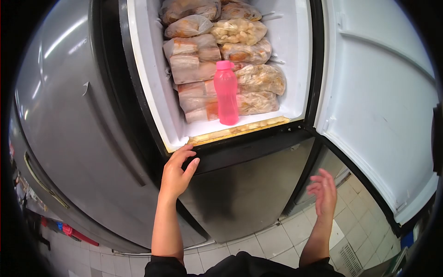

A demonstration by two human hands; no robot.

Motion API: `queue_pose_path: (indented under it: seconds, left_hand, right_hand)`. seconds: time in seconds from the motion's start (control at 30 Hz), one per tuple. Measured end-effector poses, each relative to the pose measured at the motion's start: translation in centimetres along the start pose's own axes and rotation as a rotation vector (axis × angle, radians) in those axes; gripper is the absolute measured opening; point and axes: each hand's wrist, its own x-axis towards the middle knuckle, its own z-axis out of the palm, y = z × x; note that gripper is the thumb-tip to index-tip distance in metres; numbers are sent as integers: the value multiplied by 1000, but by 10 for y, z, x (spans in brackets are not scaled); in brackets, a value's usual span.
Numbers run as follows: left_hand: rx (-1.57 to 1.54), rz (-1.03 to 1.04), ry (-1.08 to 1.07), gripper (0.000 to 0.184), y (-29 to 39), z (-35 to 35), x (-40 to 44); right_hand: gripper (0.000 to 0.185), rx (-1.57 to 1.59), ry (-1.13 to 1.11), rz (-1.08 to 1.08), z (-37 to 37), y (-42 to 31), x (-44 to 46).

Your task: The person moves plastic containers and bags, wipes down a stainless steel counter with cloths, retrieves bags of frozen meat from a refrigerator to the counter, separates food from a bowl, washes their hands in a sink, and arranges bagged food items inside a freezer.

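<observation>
My left hand (177, 173) is at the lower left corner of the open freezer compartment (150, 87), its fingertips at the front edge and its thumb held apart. It holds nothing. To the right, my right hand (324, 193) hangs in the air in front of the open door, slightly blurred, with loosely bent fingers and nothing in them. A pink bottle (226, 94) with a pink cap stands upright at the front of the compartment. Behind it, clear plastic bags of frozen food (240, 31) are piled in two columns, some with pale blocks (187, 67).
The white-lined freezer door (383, 92) is swung wide to the right. Below the compartment is a closed steel lower door (244, 184). A grey refrigerator (60, 101) stands close on the left. Pale floor tiles (295, 226) and a floor grate (348, 258) lie below.
</observation>
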Motion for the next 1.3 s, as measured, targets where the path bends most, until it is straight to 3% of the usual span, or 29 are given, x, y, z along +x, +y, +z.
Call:
queue_pose_path:
  seconds: [0.13,0.2,0.33,0.5,0.73,0.8,0.93,0.97,1.03,1.23,1.3]
  left_hand:
    - [15,-46,-45,26,4,-5,-1]
    - [63,21,-42,26,1,-6,-1]
    - [71,88,-55,27,-1,-10,-2]
    - [20,115,-71,27,-2,-17,-2]
    - [55,138,-115,27,-3,-21,-3]
    - [82,135,-111,29,-4,-21,-3]
    - [64,160,-85,27,-5,-19,-1]
    - [68,165,-79,27,-4,-19,4]
    - [-193,-6,-107,24,1,-17,10]
    - [79,334,21,31,64,-12,112]
    - [162,491,147,32,74,1,175]
  right_hand:
    - [34,-126,-207,17,55,-6,26]
    - [33,-203,-343,-83,88,-23,47]
    - [34,-313,-401,-192,144,-44,104]
    - [38,-722,-315,-630,197,-68,198]
    - [54,-1087,-173,-670,250,-105,296]
    - [62,-1215,-98,-805,260,-110,317]
    - [74,-1371,-3,-789,288,-115,352]
    - [75,-1420,-51,-690,294,-112,361]
    - [76,-1463,-100,-587,302,-108,367]
    - [61,-1303,-27,-606,310,-102,373]
    - [63,-1185,-6,-766,311,-105,388]
